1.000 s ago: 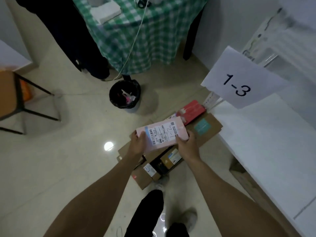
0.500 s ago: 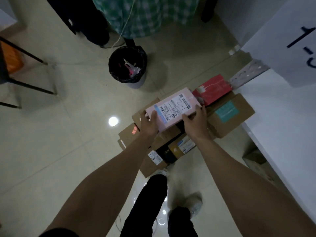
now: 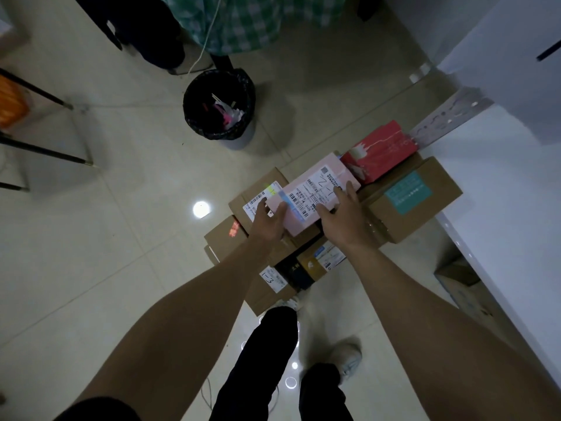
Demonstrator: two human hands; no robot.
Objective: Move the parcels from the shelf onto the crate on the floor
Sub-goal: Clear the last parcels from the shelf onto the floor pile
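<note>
A pink parcel with a white shipping label lies low over a pile of parcels on the floor. My left hand holds its left end, thumb on top. My right hand holds its near right edge, fingers spread over the top. Next to it sit a red parcel, a large brown box with a teal label and a labelled brown box. More cartons are stacked below. The crate is hidden under the pile. The white shelf runs along the right.
A black-lined bin stands on the tiled floor beyond the pile. Black chair legs are at the left. A table with a green checked cloth is at the top. My legs and shoes stand just before the pile.
Both hands have carried the pink parcel down and away from me onto the pile, next to the red parcel. My head has tilted further down.
</note>
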